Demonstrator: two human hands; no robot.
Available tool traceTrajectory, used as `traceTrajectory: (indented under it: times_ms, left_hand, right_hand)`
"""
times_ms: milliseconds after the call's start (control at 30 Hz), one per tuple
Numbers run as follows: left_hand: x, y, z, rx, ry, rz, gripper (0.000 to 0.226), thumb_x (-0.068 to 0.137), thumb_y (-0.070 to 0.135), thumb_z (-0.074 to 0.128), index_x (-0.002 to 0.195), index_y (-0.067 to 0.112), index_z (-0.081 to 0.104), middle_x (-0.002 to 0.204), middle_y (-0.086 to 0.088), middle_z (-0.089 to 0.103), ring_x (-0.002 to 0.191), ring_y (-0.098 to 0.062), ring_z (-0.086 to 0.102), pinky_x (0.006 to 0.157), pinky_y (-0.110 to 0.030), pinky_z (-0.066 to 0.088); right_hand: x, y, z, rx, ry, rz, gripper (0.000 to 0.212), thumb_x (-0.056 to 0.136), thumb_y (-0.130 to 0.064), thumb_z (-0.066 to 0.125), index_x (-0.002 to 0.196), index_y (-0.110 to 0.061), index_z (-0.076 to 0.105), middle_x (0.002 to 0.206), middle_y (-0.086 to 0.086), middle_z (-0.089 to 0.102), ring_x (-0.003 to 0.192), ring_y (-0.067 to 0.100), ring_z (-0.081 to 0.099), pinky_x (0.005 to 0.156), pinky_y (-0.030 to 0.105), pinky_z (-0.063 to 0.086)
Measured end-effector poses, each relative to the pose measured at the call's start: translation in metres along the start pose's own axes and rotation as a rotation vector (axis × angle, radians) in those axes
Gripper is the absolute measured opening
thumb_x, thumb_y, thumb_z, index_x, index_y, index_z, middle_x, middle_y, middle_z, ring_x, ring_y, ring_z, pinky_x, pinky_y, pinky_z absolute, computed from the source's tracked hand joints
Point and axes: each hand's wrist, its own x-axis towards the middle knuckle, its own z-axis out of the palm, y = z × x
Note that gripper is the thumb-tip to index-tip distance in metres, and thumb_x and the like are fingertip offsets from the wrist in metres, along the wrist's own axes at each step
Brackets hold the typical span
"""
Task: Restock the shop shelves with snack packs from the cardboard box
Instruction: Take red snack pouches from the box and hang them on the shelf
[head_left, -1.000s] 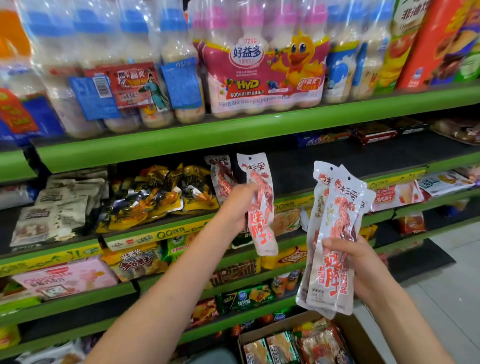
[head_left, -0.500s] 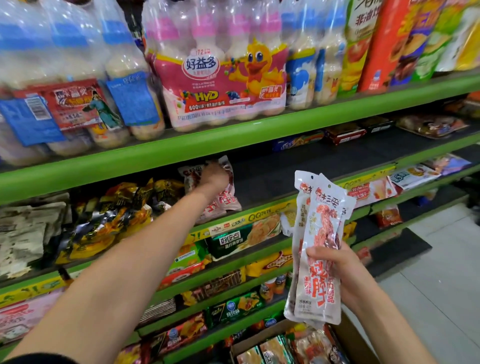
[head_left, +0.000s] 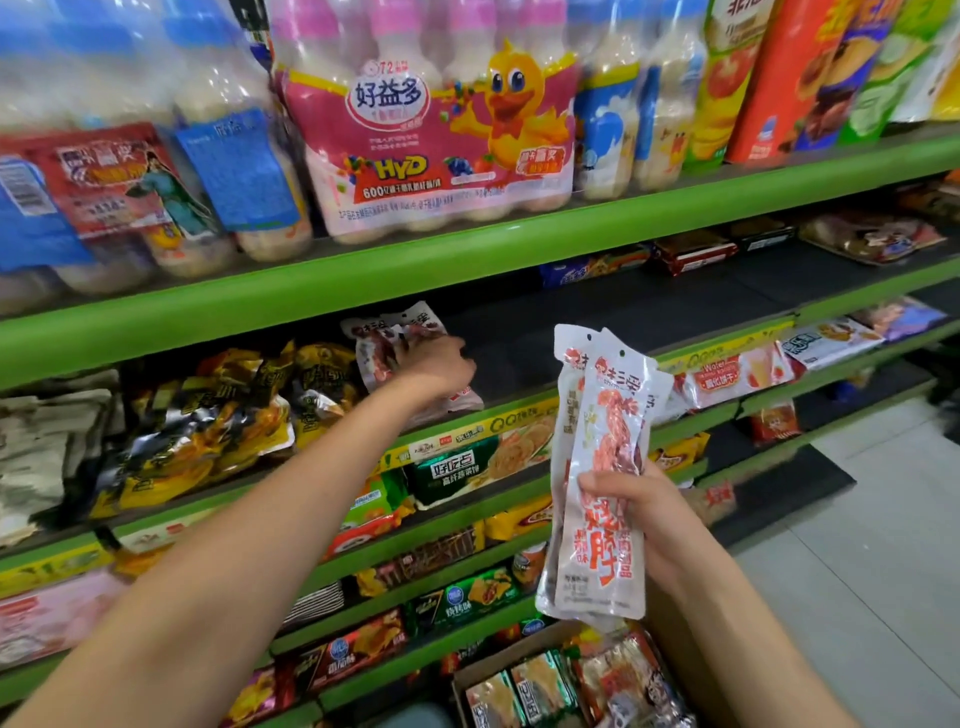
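The snack packs are long white pouches with red print. My right hand (head_left: 649, 514) grips a bunch of these snack packs (head_left: 597, 467) upright, above the open cardboard box (head_left: 670, 623). My left hand (head_left: 436, 364) reaches onto the second green shelf (head_left: 519, 421), with its fingers curled on the top snack pack of a small pile (head_left: 384, 353). The pile lies beside yellow-and-black snack bags (head_left: 208, 415). More packets (head_left: 571, 686) fill the box at the bottom of the view.
Multipacks of drink bottles (head_left: 426, 130) and tall snack tubes (head_left: 779, 78) stand on the top shelf. To the right of the pile is a bare black shelf mat (head_left: 649, 312). Lower shelves hold biscuit packs (head_left: 467, 467). Grey floor tiles (head_left: 857, 545) lie at the right.
My left hand carried one snack pack from mid-air to the pile on the second shelf and stays on it. My right hand kept its bunch. The view shifted closer and to the right.
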Motion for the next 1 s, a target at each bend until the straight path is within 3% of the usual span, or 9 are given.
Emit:
traceTrajectory:
  times_ms: [133, 267, 400, 500, 567, 700, 800, 900, 1000]
  left_hand:
    - [-0.052, 0.024, -0.007, -0.338, 0.260, 0.242, 0.037, 0.099, 0.031, 0.056, 0.132, 0.017, 0.063, 0.131, -0.002, 0.064, 0.122, -0.021, 0.058, 0.102, -0.031, 0.043]
    - [-0.108, 0.046, 0.016, -0.757, -0.085, 0.147, 0.047, 0.097, 0.050, 0.058, 0.139, 0.028, 0.053, 0.113, 0.011, 0.065, 0.097, -0.008, 0.067, 0.086, -0.029, 0.056]
    - [-0.130, 0.052, 0.046, -0.999, -0.224, 0.080, 0.021, 0.096, 0.042, 0.064, 0.111, 0.027, 0.068, 0.104, 0.009, 0.074, 0.095, -0.012, 0.073, 0.088, -0.037, 0.060]
    - [-0.136, 0.056, 0.058, -1.016, -0.024, 0.123, 0.011, 0.096, 0.037, 0.065, 0.101, 0.044, 0.058, 0.096, 0.027, 0.067, 0.090, 0.007, 0.065, 0.073, -0.012, 0.053]
    - [-0.137, 0.059, 0.061, -1.000, 0.084, 0.136, 0.011, 0.098, 0.038, 0.062, 0.096, 0.045, 0.054, 0.097, 0.021, 0.063, 0.088, 0.012, 0.059, 0.068, -0.008, 0.048]
    - [-0.135, 0.059, 0.063, -0.851, 0.018, 0.174, 0.017, 0.091, 0.042, 0.070, 0.083, 0.029, 0.063, 0.104, 0.013, 0.048, 0.091, 0.013, 0.054, 0.070, 0.000, 0.043]
    - [-0.131, 0.055, 0.065, -0.879, 0.003, 0.169, 0.022, 0.089, 0.030, 0.076, 0.072, 0.019, 0.066, 0.103, 0.011, 0.056, 0.088, 0.006, 0.059, 0.072, -0.005, 0.045]
    - [-0.132, 0.052, 0.066, -1.192, -0.071, 0.121, 0.027, 0.097, 0.023, 0.067, 0.070, 0.023, 0.064, 0.085, 0.000, 0.072, 0.073, -0.010, 0.069, 0.066, -0.021, 0.053]
    - [-0.130, 0.052, 0.068, -1.394, -0.029, 0.011, 0.028, 0.102, 0.021, 0.058, 0.074, 0.023, 0.060, 0.081, -0.006, 0.071, 0.075, -0.022, 0.068, 0.075, -0.042, 0.055]
  right_hand:
    - [0.003, -0.003, 0.001, -0.023, -0.010, 0.013, 0.073, 0.061, -0.008, 0.082, 0.129, -0.009, 0.054, 0.093, 0.010, 0.075, 0.083, 0.030, 0.073, 0.072, 0.041, 0.060]
    - [0.009, -0.006, -0.002, -0.021, 0.003, -0.011, 0.071, 0.063, -0.008, 0.080, 0.129, -0.010, 0.055, 0.097, 0.011, 0.076, 0.088, 0.031, 0.073, 0.076, 0.043, 0.059]
    - [0.012, -0.006, -0.002, -0.019, -0.043, -0.018, 0.071, 0.066, -0.006, 0.079, 0.132, -0.011, 0.054, 0.106, 0.014, 0.075, 0.092, 0.032, 0.074, 0.074, 0.039, 0.059]
    - [0.017, -0.004, 0.000, -0.031, -0.039, -0.037, 0.073, 0.065, -0.006, 0.079, 0.133, -0.011, 0.054, 0.110, 0.017, 0.074, 0.095, 0.034, 0.073, 0.077, 0.042, 0.059]
    - [0.019, -0.004, 0.002, -0.028, -0.028, -0.054, 0.072, 0.066, -0.007, 0.079, 0.133, -0.013, 0.054, 0.112, 0.017, 0.073, 0.097, 0.035, 0.072, 0.078, 0.043, 0.058]
    - [0.020, -0.005, 0.003, 0.015, 0.002, -0.064, 0.049, 0.085, -0.014, 0.073, 0.130, -0.017, 0.056, 0.106, 0.014, 0.076, 0.089, 0.029, 0.075, 0.068, 0.034, 0.059]
    - [0.022, -0.003, -0.003, 0.096, 0.075, 0.022, 0.041, 0.091, -0.033, 0.065, 0.128, -0.014, 0.061, 0.105, 0.013, 0.077, 0.089, 0.028, 0.076, 0.064, 0.033, 0.060]
    - [0.023, -0.005, -0.006, 0.087, 0.082, 0.001, 0.059, 0.081, -0.053, 0.073, 0.128, -0.018, 0.064, 0.118, 0.013, 0.073, 0.106, 0.031, 0.072, 0.078, 0.039, 0.060]
    - [0.025, -0.005, -0.013, 0.064, 0.083, -0.048, 0.069, 0.074, -0.045, 0.083, 0.132, -0.016, 0.061, 0.121, 0.012, 0.073, 0.109, 0.032, 0.071, 0.083, 0.041, 0.058]
